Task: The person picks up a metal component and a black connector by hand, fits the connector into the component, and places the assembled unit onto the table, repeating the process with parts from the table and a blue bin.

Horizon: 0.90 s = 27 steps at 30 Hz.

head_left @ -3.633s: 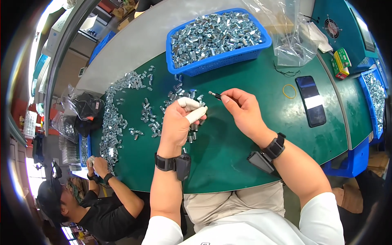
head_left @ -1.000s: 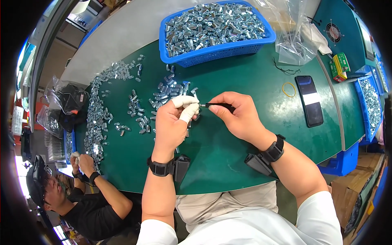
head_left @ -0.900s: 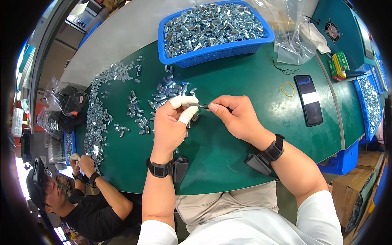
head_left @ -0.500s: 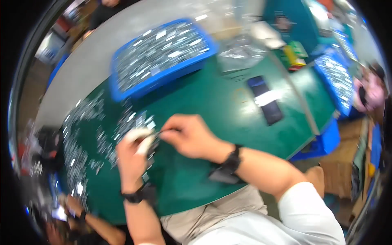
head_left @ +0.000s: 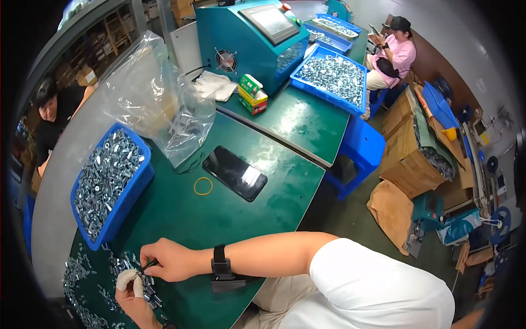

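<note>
My left hand (head_left: 137, 308) is at the lower left, with white covers on its thumb and forefinger. Those fingertips press together in a pinch; whatever lies between them is too small to make out. Right beside it, my right hand (head_left: 174, 260) is closed on a thin black tool (head_left: 148, 265), its tip pointing at the left fingertips. Under and around both hands, small shiny metal sleeves (head_left: 153, 299) lie loose on the green table (head_left: 192, 307). A blue bin (head_left: 127, 202) heaped with similar metal parts (head_left: 107, 178) stands just beyond.
A black phone (head_left: 235, 172), a yellow rubber band (head_left: 203, 178) and a clear plastic bag (head_left: 189, 129) lie farther back. Behind them stand a teal machine (head_left: 246, 41), a small box (head_left: 252, 94) and a blue tray of parts (head_left: 329, 100). Two people sit nearby; a blue stool (head_left: 359, 145) is at right.
The view has swung to the right and steadied, so my hands and the blue bin now appear farther left. My hands stay together, the black tool still in the right one.
</note>
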Tool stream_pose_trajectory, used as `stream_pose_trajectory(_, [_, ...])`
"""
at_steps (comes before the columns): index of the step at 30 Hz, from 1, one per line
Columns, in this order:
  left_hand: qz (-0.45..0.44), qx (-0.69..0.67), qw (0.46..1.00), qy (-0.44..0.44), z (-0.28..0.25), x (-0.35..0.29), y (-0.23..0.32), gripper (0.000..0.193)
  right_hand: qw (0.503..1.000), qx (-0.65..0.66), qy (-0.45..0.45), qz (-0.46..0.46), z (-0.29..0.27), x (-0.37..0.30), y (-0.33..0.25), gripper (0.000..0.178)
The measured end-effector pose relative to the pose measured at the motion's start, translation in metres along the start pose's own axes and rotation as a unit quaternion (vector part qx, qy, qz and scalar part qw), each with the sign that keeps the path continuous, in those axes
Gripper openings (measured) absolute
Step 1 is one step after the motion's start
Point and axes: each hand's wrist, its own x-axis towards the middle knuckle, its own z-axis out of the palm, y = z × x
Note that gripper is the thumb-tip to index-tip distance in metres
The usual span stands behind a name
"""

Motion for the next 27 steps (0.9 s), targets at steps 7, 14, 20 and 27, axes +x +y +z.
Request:
stream_pose_trajectory(7, [0.013,0.034,0.999,-0.036,0.001,-0.001,0.009,0.014,0.998,-0.042,-0.038,0.017,-0.004,0.001,0.005,0.017])
stream_pose_trajectory(14, [-0.102,-0.057,0.991,0.062,0.023,-0.005,0.025,0.009,1.000,-0.016,-0.013,0.015,-0.008,-0.003,0.000,0.019])
stream_pose_trajectory(20, [-0.107,0.003,0.994,0.014,0.002,-0.001,0.000,0.017,1.000,-0.017,-0.020,-0.001,-0.007,-0.001,0.000,0.019])
stream_pose_trajectory(27, [-0.011,0.080,0.996,0.024,0.005,-0.003,0.001,0.018,0.997,0.042,-0.051,0.045,-0.008,0.000,0.002,0.021])
